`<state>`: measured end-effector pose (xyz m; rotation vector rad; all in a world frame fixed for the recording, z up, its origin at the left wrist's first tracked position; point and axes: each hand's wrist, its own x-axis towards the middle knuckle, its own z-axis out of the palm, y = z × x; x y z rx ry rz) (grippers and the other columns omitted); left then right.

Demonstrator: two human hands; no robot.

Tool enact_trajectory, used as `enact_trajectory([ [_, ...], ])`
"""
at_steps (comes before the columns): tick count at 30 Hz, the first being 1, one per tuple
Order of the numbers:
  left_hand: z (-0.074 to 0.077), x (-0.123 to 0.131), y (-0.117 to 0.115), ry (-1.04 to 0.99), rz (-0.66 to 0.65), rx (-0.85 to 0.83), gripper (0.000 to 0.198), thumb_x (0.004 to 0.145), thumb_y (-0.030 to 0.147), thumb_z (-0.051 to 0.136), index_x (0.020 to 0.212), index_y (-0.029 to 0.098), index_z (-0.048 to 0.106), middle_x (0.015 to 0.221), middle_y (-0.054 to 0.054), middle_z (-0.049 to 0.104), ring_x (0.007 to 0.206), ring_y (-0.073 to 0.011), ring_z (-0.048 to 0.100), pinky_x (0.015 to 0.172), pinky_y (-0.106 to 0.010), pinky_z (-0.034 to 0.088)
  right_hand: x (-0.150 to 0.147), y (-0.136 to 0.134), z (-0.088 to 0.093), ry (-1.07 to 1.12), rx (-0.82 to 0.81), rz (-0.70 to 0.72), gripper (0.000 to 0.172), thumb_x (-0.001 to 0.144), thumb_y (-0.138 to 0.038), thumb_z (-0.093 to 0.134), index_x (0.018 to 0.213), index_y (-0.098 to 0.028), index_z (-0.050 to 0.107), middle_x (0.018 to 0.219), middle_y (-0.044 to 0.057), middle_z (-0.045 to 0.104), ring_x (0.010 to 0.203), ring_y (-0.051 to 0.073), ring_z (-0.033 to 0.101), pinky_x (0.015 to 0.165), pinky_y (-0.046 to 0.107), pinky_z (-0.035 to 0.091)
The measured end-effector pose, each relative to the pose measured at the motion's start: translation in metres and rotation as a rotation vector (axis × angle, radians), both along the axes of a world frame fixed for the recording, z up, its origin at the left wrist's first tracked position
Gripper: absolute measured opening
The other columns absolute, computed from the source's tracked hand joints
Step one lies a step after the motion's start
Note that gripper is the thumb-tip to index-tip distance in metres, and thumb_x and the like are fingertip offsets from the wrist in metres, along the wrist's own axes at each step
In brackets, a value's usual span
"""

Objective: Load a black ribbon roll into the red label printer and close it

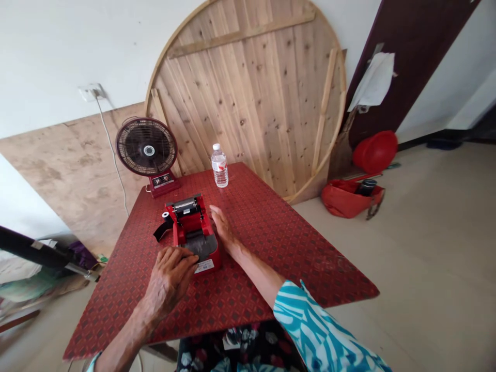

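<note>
A red box-like device (215,260) with its lid raised sits on the red patterned table (271,227). Rollers and a metal bar show in the lid, and the tray below is dark grey. My left hand (170,274) lies over the near left corner, its fingers pressed together at the tray's edge; whatever they may pinch is hidden. Along the device's right side rests my right hand (225,230), fingers stretched out and holding nothing. A black strap-like piece (163,229) and a small white roll (166,215) are at the device's left.
A dark red fan (147,150) stands at the table's back left, with a water bottle (220,166) at the back. Behind leans a large round wooden board (248,93). On the floor at right are a red bag (344,200) and a red basin (375,152).
</note>
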<state>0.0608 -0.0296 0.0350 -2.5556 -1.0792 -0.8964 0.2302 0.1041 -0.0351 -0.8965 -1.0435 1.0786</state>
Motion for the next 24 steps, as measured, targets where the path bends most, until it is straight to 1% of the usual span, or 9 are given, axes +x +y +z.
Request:
enact_trajectory([
  [3,-0.003,-0.001,-0.003,-0.007,0.006,0.016,0.015,0.092,0.019,0.055,0.101,0.022,0.066,0.094,-0.007,0.068,0.085,-0.0204,0.061,0.076,-0.036,0.044,-0.001,0.022,0.027,-0.025,0.056,0.017,0.032,0.084,-0.049,0.053,0.105,-0.029,0.068,0.119,0.001,0.065,0.123,0.021,0.05,0.108,0.039,0.034],
  [6,-0.005,-0.001,-0.004,-0.02,0.004,0.02,0.016,0.091,0.019,0.055,0.102,0.021,0.066,0.094,-0.008,0.068,0.084,-0.0208,0.06,0.075,-0.036,0.043,0.002,0.025,0.04,-0.045,0.071,0.029,0.034,0.085,-0.052,0.049,0.093,-0.028,0.071,0.107,0.001,0.068,0.113,0.022,0.055,0.105,0.041,0.036],
  [9,-0.005,0.0,-0.005,-0.032,-0.002,0.008,0.017,0.092,0.02,0.054,0.105,0.022,0.066,0.095,-0.008,0.068,0.084,-0.0208,0.06,0.074,-0.035,0.043,0.007,0.005,0.035,-0.075,0.093,0.007,0.038,0.084,-0.054,0.049,0.074,-0.024,0.069,0.103,0.003,0.067,0.109,0.022,0.056,0.105,0.041,0.035],
  [12,-0.007,0.0,-0.006,-0.041,0.008,0.003,0.019,0.092,0.02,0.054,0.106,0.022,0.066,0.095,-0.007,0.068,0.085,-0.0204,0.06,0.075,-0.035,0.044,0.01,-0.022,0.022,-0.084,0.104,-0.009,0.025,0.076,-0.045,0.061,0.066,-0.022,0.066,0.109,0.004,0.064,0.109,0.023,0.056,0.1,0.038,0.039],
  [14,-0.009,-0.003,-0.005,-0.043,0.008,-0.009,0.018,0.092,0.022,0.055,0.106,0.022,0.066,0.096,-0.007,0.068,0.087,-0.0203,0.06,0.077,-0.035,0.044,0.009,-0.034,0.015,-0.019,0.073,0.005,0.017,0.071,-0.039,0.065,0.074,-0.023,0.066,0.111,0.004,0.064,0.107,0.022,0.058,0.097,0.037,0.042],
  [15,-0.01,-0.005,-0.004,-0.048,0.006,-0.022,0.018,0.092,0.023,0.055,0.107,0.022,0.066,0.098,-0.007,0.068,0.089,-0.0205,0.06,0.079,-0.035,0.044,0.008,-0.038,0.014,0.021,0.049,0.026,0.018,0.07,-0.037,0.066,0.08,-0.023,0.067,0.109,0.003,0.065,0.105,0.022,0.059,0.095,0.037,0.043],
  [18,-0.013,-0.016,0.004,-0.102,0.043,-0.036,0.026,0.094,0.032,0.054,0.116,0.021,0.061,0.106,-0.009,0.066,0.097,-0.022,0.06,0.083,-0.035,0.045,0.005,-0.041,0.014,0.106,-0.02,0.091,0.029,0.068,-0.034,0.066,0.096,-0.025,0.066,0.102,0.001,0.068,0.099,0.02,0.061,0.093,0.036,0.045],
  [21,-0.016,-0.029,0.015,-0.131,0.141,-0.01,0.034,0.097,0.039,0.047,0.122,0.018,0.058,0.116,-0.012,0.064,0.104,-0.0239,0.059,0.086,-0.037,0.044,0.005,-0.039,0.016,0.127,-0.048,0.12,0.031,0.068,-0.033,0.066,0.099,-0.026,0.065,0.101,0.0,0.069,0.098,0.02,0.062,0.093,0.036,0.046],
  [24,-0.022,-0.037,0.023,-0.084,0.169,-0.004,0.037,0.098,0.041,0.041,0.12,0.017,0.06,0.118,-0.013,0.064,0.104,-0.0245,0.059,0.087,-0.037,0.043,0.006,-0.039,0.014,0.124,-0.042,0.136,0.032,0.07,-0.032,0.064,0.102,-0.027,0.064,0.103,0.0,0.069,0.099,0.02,0.062,0.094,0.038,0.046],
])
